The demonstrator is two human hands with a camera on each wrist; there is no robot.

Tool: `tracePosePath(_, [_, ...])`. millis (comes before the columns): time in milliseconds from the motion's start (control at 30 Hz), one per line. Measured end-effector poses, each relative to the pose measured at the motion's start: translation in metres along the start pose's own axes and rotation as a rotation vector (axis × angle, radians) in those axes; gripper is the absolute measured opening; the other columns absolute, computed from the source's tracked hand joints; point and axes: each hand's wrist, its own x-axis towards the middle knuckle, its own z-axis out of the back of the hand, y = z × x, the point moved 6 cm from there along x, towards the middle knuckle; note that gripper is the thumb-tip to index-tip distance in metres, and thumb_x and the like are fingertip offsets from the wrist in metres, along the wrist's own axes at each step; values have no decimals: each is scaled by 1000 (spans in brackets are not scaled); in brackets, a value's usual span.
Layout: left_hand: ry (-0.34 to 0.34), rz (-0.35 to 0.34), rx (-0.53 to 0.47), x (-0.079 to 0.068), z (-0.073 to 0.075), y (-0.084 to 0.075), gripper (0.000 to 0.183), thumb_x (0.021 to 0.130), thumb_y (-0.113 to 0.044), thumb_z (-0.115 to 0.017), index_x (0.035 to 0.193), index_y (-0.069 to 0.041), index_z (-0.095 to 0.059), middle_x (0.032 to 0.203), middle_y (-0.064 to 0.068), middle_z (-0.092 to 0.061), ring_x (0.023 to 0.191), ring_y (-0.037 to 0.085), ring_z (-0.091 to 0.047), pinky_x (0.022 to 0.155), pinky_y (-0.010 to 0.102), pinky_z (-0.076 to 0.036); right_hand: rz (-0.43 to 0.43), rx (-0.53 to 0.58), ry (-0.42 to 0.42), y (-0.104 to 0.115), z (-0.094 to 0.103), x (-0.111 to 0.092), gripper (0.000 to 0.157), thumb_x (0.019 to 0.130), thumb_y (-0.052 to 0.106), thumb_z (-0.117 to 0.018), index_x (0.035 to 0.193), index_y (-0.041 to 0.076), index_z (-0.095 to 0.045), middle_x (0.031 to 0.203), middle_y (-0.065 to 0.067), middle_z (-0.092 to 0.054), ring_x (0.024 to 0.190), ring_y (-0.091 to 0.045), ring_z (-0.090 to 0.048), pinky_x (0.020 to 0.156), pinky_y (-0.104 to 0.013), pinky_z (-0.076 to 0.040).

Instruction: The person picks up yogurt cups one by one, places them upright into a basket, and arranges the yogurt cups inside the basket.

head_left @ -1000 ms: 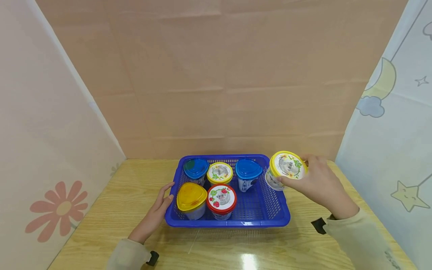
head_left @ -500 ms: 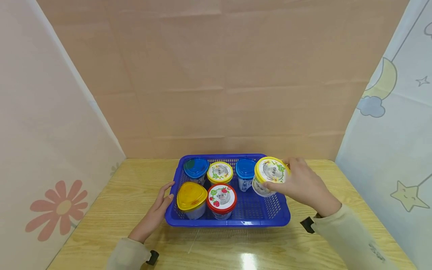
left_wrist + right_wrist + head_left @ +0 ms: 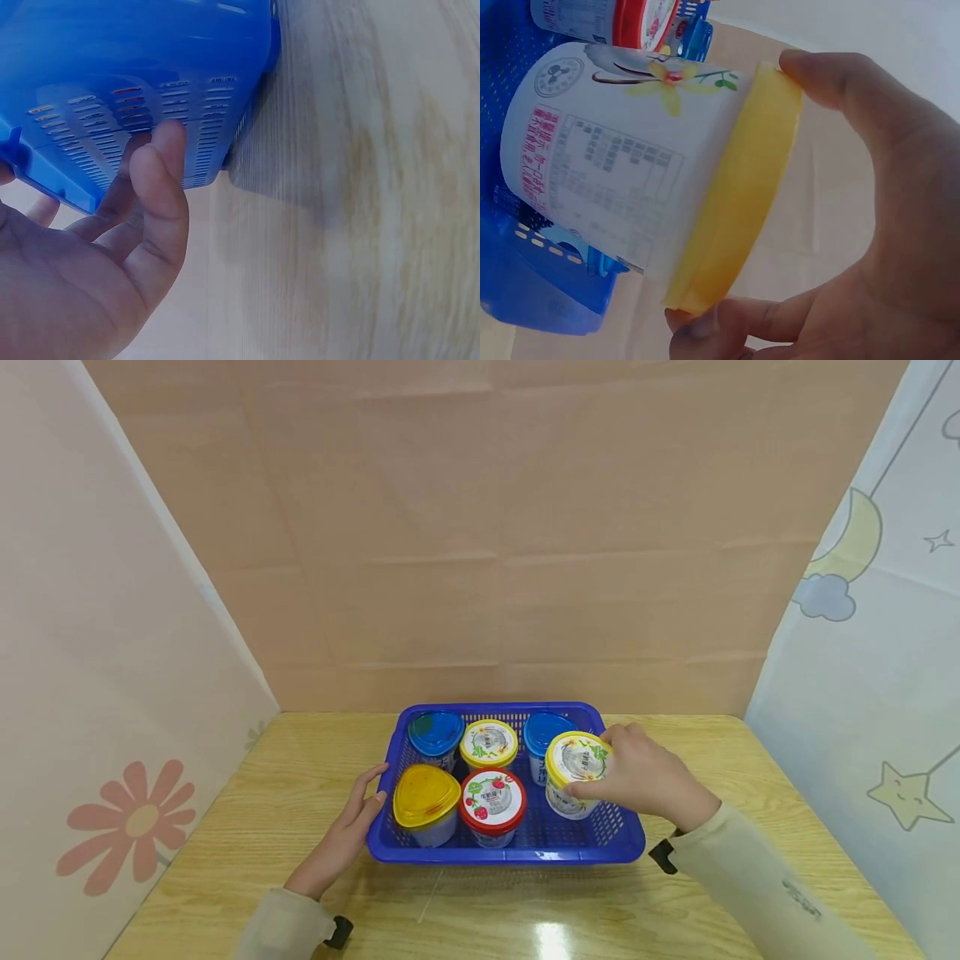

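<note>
My right hand (image 3: 641, 772) grips a white yogurt cup with a yellow lid (image 3: 575, 768) by its rim and holds it over the front right part of a blue basket (image 3: 592, 847). In the right wrist view the cup (image 3: 630, 165) is tilted, thumb and fingers (image 3: 840, 82) round the yellow lid. My left hand (image 3: 348, 827) rests with straight fingers against the basket's left wall (image 3: 150, 90); its fingers (image 3: 161, 187) touch the slotted side. Inside stand a yellow-lidded cup (image 3: 426, 797), a red-lidded strawberry cup (image 3: 492, 802), two blue-lidded cups (image 3: 436, 733) and another yellow-rimmed cup (image 3: 488, 743).
The basket sits on a wooden table (image 3: 247, 827) enclosed by a beige back wall (image 3: 495, 568) and patterned side panels (image 3: 127, 693). Bare table lies left, right and in front of the basket.
My right hand has carried the yellow-lidded cup from beyond the basket's right rim leftwards and down into the basket's front right area. The left hand has stayed put.
</note>
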Motion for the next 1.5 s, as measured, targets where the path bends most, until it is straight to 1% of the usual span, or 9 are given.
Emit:
tracePosePath(267, [5,2,-2,0,-1,-1,46,109,-42,-34,153,-35,-23,158,19,-30,130,41,-50,102,57,-45,10,-15,118,0,-16,10,76,64,60,-83,106,1,-60,95,-8,-56,81,-21,-53,61,-33,-47])
tracePosePath(367, [3,4,3,0,-1,-1,46,109,-42,-34,153,-35,-23,158,19,-29,131,42,-49,102,58,-45,-7,-26,163,-1,-21,13,76,64,60,-84,107,2,-60,94,-7,-56,82,-21,-53,62,-34,-48])
tracePosePath(533, [4,5,2,0,-1,0,46,109,-42,-34,153,-35,-23,159,19,-29,131,43,-49,102,58,-45,-28,-71,227,0,-27,14,84,64,61,-84,116,0,-58,96,-6,-58,84,-22,-55,67,-39,-52])
tracePosePath(800, [10,8,-15,0,-1,-1,46,110,-41,-33,154,-35,-23,155,20,-34,123,38,-56,98,53,-50,-17,-161,250,0,-34,20,89,63,61,-84,118,-4,-59,99,-10,-60,83,-24,-55,71,-44,-53])
tracePosePath(933, [12,8,-10,0,-1,-1,46,109,-42,-34,153,-35,-22,157,19,-32,125,39,-55,99,54,-49,-9,-191,258,1,-36,21,92,62,61,-84,119,-7,-58,99,-12,-60,84,-25,-56,73,-47,-53])
tracePosePath(1100, [14,2,1,0,0,-1,46,109,-42,-34,154,-35,-23,158,18,-31,128,40,-52,101,56,-47,-19,-180,273,3,-40,21,90,62,59,-85,118,-6,-58,96,-10,-60,84,-25,-56,76,-48,-54])
tracePosePath(1167, [18,4,-14,0,0,-1,46,109,-42,-34,154,-35,-23,156,19,-33,126,40,-53,99,55,-48,-29,-173,278,3,-41,22,89,62,58,-86,118,-5,-58,96,-9,-60,84,-25,-56,76,-48,-54])
tracePosePath(1367, [22,7,-27,-1,0,0,46,109,-42,-34,154,-35,-23,154,21,-36,124,38,-55,98,53,-50,-50,-174,291,4,-43,24,96,62,58,-87,124,-8,-55,101,-12,-61,86,-27,-57,81,-51,-54])
tracePosePath(1500, [18,4,-17,-1,1,-1,46,109,-41,-34,154,-35,-23,155,20,-35,125,38,-54,99,54,-49,-47,-177,294,4,-45,25,92,62,58,-88,120,-6,-57,99,-11,-61,86,-26,-57,80,-50,-54])
